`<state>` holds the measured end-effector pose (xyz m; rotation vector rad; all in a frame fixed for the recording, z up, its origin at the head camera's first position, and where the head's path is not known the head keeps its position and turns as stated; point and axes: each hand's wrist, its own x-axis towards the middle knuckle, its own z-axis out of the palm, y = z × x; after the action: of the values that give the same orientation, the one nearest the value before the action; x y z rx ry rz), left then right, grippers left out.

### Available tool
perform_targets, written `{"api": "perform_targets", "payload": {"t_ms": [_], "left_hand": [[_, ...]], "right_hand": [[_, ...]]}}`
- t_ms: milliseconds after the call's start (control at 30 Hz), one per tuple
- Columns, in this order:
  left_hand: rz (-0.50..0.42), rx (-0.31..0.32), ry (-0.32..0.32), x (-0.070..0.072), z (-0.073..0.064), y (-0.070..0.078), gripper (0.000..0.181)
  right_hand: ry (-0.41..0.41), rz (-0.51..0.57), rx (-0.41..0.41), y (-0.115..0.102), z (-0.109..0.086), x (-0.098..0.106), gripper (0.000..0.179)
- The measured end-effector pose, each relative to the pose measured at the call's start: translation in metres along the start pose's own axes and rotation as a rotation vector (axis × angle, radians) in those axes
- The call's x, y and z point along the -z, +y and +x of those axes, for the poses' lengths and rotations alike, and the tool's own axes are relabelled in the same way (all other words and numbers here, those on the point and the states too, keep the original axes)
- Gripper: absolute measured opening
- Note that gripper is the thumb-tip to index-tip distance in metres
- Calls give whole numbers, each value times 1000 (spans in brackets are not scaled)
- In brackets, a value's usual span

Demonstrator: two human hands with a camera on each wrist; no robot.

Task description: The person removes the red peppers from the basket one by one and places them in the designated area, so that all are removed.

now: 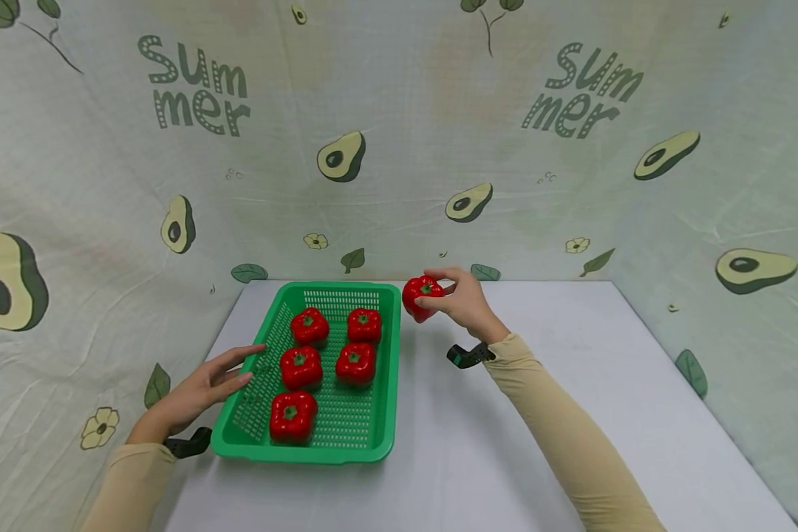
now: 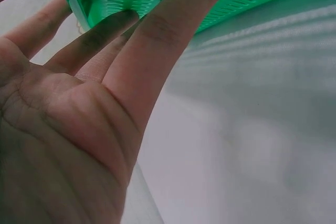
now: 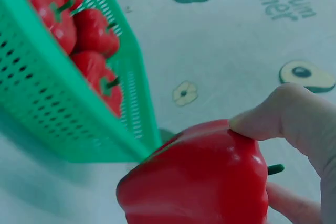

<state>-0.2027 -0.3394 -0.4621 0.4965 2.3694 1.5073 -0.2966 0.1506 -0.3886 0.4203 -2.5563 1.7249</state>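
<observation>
A red bell pepper (image 1: 423, 298) with a green stem is held by my right hand (image 1: 464, 301), thumb and fingers pinching it just outside the far right corner of the green basket (image 1: 391, 414). In the right wrist view the pepper (image 3: 199, 177) lies on its side in the grip, stem toward the palm. My left hand (image 1: 202, 388) rests at the basket's left rim; the left wrist view shows its fingers (image 2: 157, 40) nearly straight against the slotted wall. Several more red bell peppers (image 1: 301, 368) sit inside the basket in two columns, three on the left and two on the right.
The basket stands on a white table (image 1: 539, 355), toward its left side. Behind and beside the table hangs a pale cloth (image 1: 399, 111) printed with avocados, leaves and lettering. Dark bands (image 1: 468, 356) circle both wrists.
</observation>
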Motion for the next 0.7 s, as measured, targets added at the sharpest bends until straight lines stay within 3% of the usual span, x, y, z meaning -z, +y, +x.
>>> {"api": "perform_targets", "payload": {"t_ms": [200, 700], "left_hand": [[5, -3, -2, 0, 0, -2, 51], [7, 0, -5, 0, 0, -2, 51]], "right_hand": [[42, 28, -55, 22, 4, -4, 58], [108, -49, -184, 67, 11, -13, 60]]}}
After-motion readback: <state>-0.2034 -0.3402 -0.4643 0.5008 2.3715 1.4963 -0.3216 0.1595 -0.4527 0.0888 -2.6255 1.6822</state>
